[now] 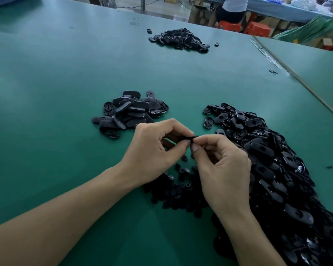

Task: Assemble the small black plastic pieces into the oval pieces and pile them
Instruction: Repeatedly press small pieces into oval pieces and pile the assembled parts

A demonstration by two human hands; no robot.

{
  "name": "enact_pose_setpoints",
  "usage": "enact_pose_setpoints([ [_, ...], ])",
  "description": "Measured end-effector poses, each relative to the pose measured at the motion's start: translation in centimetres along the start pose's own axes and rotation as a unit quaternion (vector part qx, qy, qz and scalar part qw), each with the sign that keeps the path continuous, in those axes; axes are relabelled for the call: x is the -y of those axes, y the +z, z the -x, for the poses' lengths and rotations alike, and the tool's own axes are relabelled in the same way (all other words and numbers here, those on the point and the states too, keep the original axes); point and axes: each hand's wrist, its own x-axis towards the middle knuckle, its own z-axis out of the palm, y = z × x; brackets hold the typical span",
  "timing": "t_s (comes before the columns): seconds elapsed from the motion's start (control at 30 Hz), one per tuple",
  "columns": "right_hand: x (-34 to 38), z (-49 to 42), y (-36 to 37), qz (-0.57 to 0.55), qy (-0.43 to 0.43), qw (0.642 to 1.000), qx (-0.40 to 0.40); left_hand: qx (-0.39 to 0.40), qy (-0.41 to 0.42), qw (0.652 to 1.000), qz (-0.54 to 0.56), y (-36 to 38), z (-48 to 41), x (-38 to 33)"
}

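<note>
My left hand [154,150] and right hand [221,169] are both pinching one oval piece [187,138] just above the small black pieces [175,189] on the bench [46,131]. I am judging it light, stiff and slick, so I am favouring fingertip grips on its rim.

counter [46,96]: plain teal green
right heap of oval pieces [281,169]: glossy black, pale glints
middle pile of oval pieces [131,112]: black, duller sheen
far pile [181,39]: black
small round pieces [177,191]: black
held piece [187,138]: black
stools [258,28]: orange-red
draped cloth [308,31]: green
far table cover [267,6]: light blue
</note>
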Motion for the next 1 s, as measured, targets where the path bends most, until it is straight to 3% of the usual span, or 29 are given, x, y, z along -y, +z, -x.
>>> enact_pose_setpoints([
  [0.53, -0.06, 0.07, 0.01, -0.029, -0.010, 1.000, 0.007, -0.011, -0.024, 1.000, -0.004, -0.29, -0.23, -0.40],
  [0.83, -0.10, -0.15, -0.39, 0.039, -0.026, 0.999, -0.009, 0.004, 0.006, 0.999, -0.054, -0.05, -0.12, -0.74],
  [1.0, -0.37, -0.30, -0.47, 0.055, -0.001, 0.998, 0.034, 0.008, 0.003, 0.999, -0.044, -0.17, -0.04, -0.75],
])
